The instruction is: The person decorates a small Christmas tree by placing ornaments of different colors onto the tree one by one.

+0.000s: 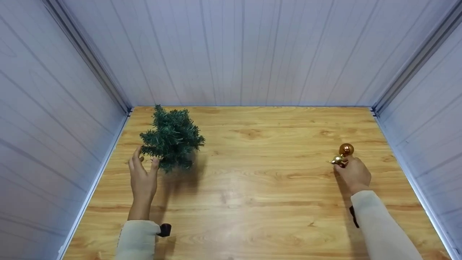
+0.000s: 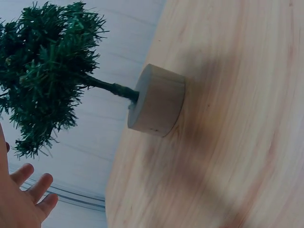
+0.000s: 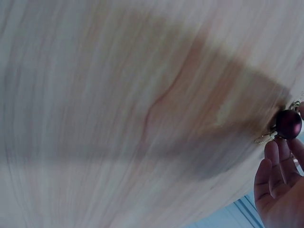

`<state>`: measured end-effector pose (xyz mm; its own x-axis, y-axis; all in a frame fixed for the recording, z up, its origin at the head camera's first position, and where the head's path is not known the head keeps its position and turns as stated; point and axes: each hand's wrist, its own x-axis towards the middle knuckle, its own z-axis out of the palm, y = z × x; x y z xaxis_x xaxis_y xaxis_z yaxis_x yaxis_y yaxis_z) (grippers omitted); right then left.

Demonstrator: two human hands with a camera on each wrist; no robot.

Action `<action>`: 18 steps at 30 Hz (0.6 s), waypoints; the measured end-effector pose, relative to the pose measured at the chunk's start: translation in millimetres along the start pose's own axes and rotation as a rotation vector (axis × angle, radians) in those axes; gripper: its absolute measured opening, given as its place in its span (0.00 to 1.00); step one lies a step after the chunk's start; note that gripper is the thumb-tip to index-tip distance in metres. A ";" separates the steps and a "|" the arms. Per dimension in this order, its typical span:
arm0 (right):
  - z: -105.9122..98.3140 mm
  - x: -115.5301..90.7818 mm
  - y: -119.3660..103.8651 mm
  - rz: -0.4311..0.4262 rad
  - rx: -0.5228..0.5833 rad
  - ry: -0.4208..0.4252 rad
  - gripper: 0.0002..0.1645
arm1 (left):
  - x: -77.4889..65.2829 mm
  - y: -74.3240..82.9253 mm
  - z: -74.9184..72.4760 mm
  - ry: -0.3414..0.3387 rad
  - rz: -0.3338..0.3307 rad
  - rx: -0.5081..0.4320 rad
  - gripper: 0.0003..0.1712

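A small green artificial Christmas tree (image 1: 173, 139) stands at the left of the table. Its thin trunk rises from a round wooden base (image 2: 160, 100) in the left wrist view. Beside the lower left branches is my left hand (image 1: 142, 180), fingers spread and the thumb apart from them, fingertips right at the needles. Over at the right, my right hand (image 1: 356, 175) holds a cluster of shiny Christmas baubles at its fingertips, low over the table. A larger copper-gold bauble (image 1: 346, 148) and a smaller gold one (image 1: 338, 159) show there. The right wrist view shows a dark purple bauble (image 3: 288, 124) at the fingers.
The wood-grain table (image 1: 249, 187) spreads between the two hands. Pale panelled walls (image 1: 242, 54) enclose it at the back and both sides. The tree's shadow falls to its lower right. A black strap piece (image 1: 165, 230) sticks out at the left cuff.
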<state>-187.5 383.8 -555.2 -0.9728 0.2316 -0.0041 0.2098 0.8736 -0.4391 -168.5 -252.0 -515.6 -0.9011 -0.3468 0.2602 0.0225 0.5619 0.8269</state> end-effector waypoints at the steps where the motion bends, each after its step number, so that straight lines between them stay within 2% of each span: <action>1: 0.4 -0.7 0.6 0.000 -0.003 0.003 0.22 | -0.3 -0.1 1.8 -0.006 -0.001 -0.002 0.40; 5: 1.9 -1.3 1.3 0.002 -0.014 0.027 0.20 | 0.1 -0.6 6.7 -0.030 -0.008 -0.010 0.41; 10: 3.6 -0.3 0.6 -0.002 -0.038 0.054 0.17 | 1.4 -2.4 9.5 -0.029 -0.012 -0.031 0.42; 14: 4.8 -2.2 0.9 0.007 -0.033 0.053 0.15 | 1.8 -3.4 10.5 -0.039 -0.020 -0.039 0.42; 18: 5.3 -4.3 2.2 0.018 -0.030 0.039 0.18 | 2.8 -3.5 11.6 -0.036 -0.026 -0.036 0.42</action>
<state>-183.4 382.4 -560.9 -0.9644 0.2635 0.0231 0.2309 0.8812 -0.4126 -176.2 -246.2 -523.6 -0.9166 -0.3333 0.2208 0.0138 0.5257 0.8506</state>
